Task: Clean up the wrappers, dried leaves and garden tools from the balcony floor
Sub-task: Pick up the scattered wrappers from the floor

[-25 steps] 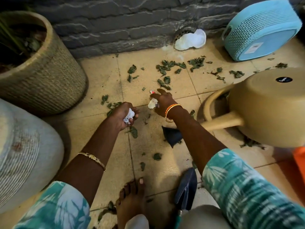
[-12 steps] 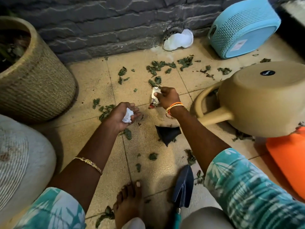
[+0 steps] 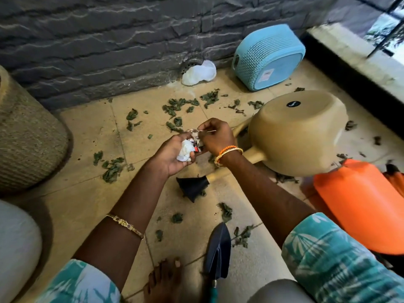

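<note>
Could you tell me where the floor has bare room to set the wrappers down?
Bare tile lies between the woven pot and left forearm, and below the grey wall at left. Leaves crowd the middle; watering can and trowel fill the right.

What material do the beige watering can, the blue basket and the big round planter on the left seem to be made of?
Watering can: probably plastic, smooth matte moulded body.
Blue basket: plastic, with a moulded lattice of small holes.
Planter: looks like woven fibre or ribbed textured surface; unclear which.

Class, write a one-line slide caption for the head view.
Both hands gather crumpled wrappers above a leaf-strewn balcony floor.
</note>
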{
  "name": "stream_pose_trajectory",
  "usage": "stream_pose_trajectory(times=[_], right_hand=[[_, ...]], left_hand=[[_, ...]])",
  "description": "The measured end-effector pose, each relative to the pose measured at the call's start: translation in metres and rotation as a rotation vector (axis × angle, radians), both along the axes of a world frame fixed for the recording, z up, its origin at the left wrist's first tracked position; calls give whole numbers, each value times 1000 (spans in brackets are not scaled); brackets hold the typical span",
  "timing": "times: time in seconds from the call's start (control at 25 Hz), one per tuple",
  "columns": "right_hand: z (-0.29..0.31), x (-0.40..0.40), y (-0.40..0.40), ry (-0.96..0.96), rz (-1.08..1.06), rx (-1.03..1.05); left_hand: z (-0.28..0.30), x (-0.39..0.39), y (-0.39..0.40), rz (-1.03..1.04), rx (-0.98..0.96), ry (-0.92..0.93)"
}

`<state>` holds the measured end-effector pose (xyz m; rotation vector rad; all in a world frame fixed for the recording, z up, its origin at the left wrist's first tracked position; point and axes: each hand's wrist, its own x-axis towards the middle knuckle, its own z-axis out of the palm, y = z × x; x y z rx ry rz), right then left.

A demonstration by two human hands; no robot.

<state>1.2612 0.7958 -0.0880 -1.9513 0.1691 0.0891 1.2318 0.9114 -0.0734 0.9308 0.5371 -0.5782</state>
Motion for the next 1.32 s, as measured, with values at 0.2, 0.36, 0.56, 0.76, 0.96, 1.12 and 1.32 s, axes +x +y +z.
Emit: stream_pose_trajectory(times=[0.2, 0.36, 0.56, 0.76, 0.96, 1.12, 1.32], right_hand=[[0, -17, -22, -205, 186, -265], [0, -16, -46, -190, 127, -257], [-5, -23, -85, -117, -144, -123], [-20, -82, -115, -32, -340, -202], [-34, -114, -179, 130, -816, 92], [-41, -114, -218, 89, -719, 132], [-39, -143, -278, 151, -951, 28]], left_hand=[[-15, 12, -29, 25, 51, 13], [-19, 18, -49, 0, 210, 18], [-19, 18, -65, -108, 353, 42], [-5, -11, -103, -589, 362, 47], [-14, -22, -137, -712, 367, 24], [-20, -17, -159, -803, 330, 63], [-10, -20, -198, -981, 435, 41]])
